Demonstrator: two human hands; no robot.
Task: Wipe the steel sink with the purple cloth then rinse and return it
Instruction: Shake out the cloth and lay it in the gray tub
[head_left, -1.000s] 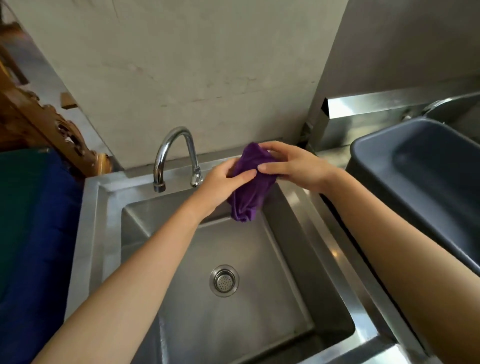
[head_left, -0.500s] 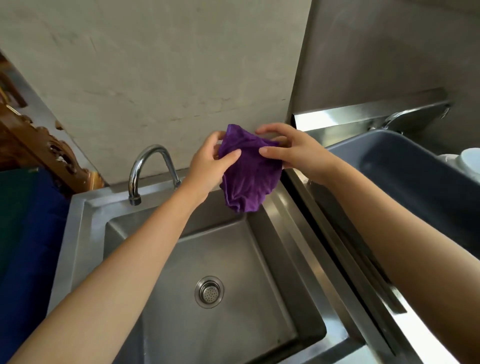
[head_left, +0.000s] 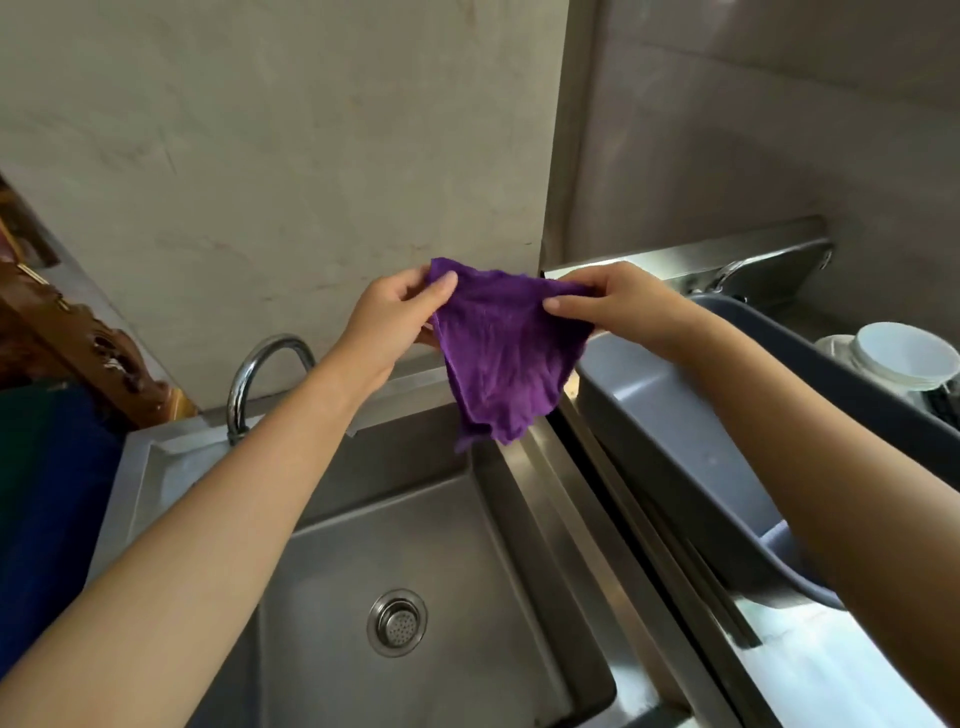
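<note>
The purple cloth (head_left: 504, 358) hangs spread out in the air above the back right corner of the steel sink (head_left: 415, 545). My left hand (head_left: 389, 317) pinches its upper left corner and my right hand (head_left: 618, 306) pinches its upper right corner. The cloth's lower edge dangles just above the sink's rim. The sink basin is square with a round drain strainer (head_left: 397, 622) at its bottom. A curved chrome tap (head_left: 260, 374) stands at the back left of the sink; no water runs from it.
A grey plastic tub (head_left: 701, 441) sits right of the sink, partly under my right forearm. White bowls (head_left: 904, 353) are stacked at the far right. A blue and green fabric (head_left: 47, 493) lies left of the sink, beside carved brown wood (head_left: 88, 353). A beige wall rises behind.
Both hands have lifted the cloth up from over the basin and pulled it apart, so it went from a bunched wad to a spread sheet. The view has tilted upward.
</note>
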